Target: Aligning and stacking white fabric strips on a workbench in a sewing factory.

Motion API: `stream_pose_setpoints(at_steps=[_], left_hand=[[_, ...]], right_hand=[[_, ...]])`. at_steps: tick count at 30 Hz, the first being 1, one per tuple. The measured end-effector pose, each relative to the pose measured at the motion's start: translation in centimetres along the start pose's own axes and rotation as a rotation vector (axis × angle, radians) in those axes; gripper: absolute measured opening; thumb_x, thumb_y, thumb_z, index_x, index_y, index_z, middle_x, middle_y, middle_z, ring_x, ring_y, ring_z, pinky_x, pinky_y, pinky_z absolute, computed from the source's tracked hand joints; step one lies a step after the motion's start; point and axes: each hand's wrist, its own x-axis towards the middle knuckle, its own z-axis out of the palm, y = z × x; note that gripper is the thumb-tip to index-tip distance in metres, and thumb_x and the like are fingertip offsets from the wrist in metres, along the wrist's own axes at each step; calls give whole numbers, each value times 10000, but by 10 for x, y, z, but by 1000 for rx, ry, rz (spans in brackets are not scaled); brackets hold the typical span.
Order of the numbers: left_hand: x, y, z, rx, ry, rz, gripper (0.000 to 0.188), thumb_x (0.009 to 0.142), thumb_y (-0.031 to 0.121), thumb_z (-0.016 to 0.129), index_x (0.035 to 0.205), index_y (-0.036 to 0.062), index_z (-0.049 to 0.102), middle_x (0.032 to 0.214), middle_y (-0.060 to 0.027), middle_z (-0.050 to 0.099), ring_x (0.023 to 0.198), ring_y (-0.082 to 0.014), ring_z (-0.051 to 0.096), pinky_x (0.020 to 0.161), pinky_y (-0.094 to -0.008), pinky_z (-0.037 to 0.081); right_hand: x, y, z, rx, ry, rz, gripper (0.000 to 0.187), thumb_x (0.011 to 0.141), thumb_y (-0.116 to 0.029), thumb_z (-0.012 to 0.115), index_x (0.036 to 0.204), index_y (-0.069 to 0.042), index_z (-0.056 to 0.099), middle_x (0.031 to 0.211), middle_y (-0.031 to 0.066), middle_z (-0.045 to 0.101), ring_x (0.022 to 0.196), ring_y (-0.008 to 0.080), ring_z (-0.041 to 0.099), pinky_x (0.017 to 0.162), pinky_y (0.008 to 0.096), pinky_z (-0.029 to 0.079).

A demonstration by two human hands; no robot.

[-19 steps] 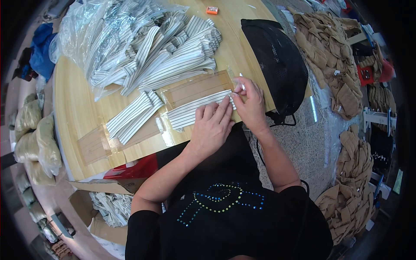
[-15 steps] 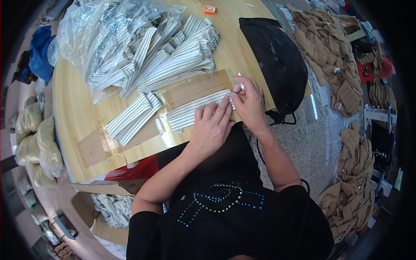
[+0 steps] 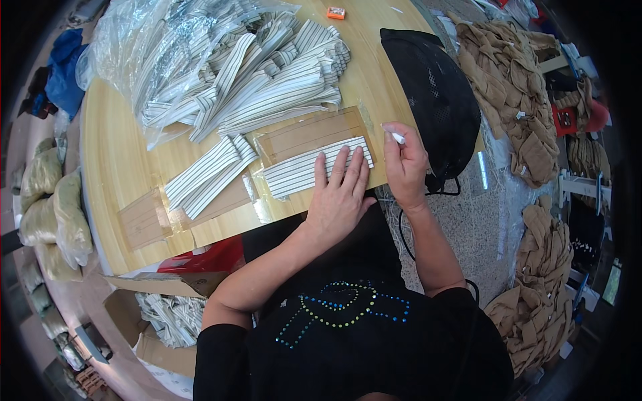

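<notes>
Since the earlier frames my right hand [image 3: 406, 164] has drawn back a little from the corner of the striped fabric piece [image 3: 314, 168], while my left hand [image 3: 340, 195] has stayed pressed on it. That fabric piece lies near the front edge of the round wooden table [image 3: 114, 180], half over a clear plastic template [image 3: 313, 134]. My left hand lies flat and open on the strip, fingers spread. My right hand, just right of the strip, is pinched shut on a small white marking tool [image 3: 394, 136].

Left of the strip lies a second bundle of striped strips [image 3: 208, 172], and further left a second clear template [image 3: 147, 217] sits on the wood. Behind the strip, a big heap of striped pieces [image 3: 267, 80] spills out of a clear plastic bag [image 3: 134, 47]. Right of the strip, a black mesh bag [image 3: 431, 93] hangs over the table edge, close beside my right hand. A small orange object [image 3: 336, 13] sits at the far rim.

Below the table's near edge, an open cardboard box [image 3: 157, 327] holds more striped pieces [image 3: 172, 317]. Tan fabric pieces [image 3: 515, 73] are piled well right of the strip, and stuffed pale sacks [image 3: 50, 214] sit far left.
</notes>
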Motion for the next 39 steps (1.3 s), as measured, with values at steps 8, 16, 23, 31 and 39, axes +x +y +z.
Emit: stream_pose_setpoints(at_steps=[8, 16, 23, 31, 39], left_hand=[[0, 0, 4, 3, 8, -8, 725, 848, 464, 628, 1374, -10, 474, 1494, -168, 378, 1408, -369, 282, 1107, -640, 197], [-1, 0, 3, -18, -9, -19, 770, 833, 476, 652, 1406, 9, 438, 1502, -145, 375, 1414, -359, 280, 1108, -637, 186], [-1, 1, 2, 5, -10, -22, 773, 827, 484, 653, 1403, 15, 439, 1502, -138, 374, 1409, -360, 283, 1103, -645, 185], [-2, 0, 3, -29, -24, 4, 796, 831, 492, 651, 1434, 31, 413, 1501, -130, 369, 1413, -385, 262, 1088, -673, 174], [-3, 1, 4, -14, -22, -10, 753, 822, 495, 658, 1413, 78, 452, 1494, -113, 377, 1421, -382, 249, 1055, -722, 164]], right_hand=[[3, -7, -4, 62, -290, 154, 154, 970, -57, 538, 1102, 8, 585, 915, 23, 616, 792, 51, 539, 701, 212, 457], [5, -6, -10, 151, -299, 256, 153, 977, -53, 536, 1110, 1, 588, 950, 15, 620, 858, 47, 552, 752, 214, 463], [3, -5, -7, 186, -245, 225, 139, 979, -42, 531, 1104, 2, 573, 959, 10, 616, 866, 60, 569, 780, 216, 467], [4, -10, -6, -39, -340, 121, 145, 958, -51, 548, 1092, -2, 574, 949, 76, 618, 861, 111, 581, 758, 259, 479], [8, -12, 0, -200, -312, -82, 126, 918, -45, 590, 1029, 13, 592, 936, 123, 631, 798, 180, 617, 709, 291, 489]])
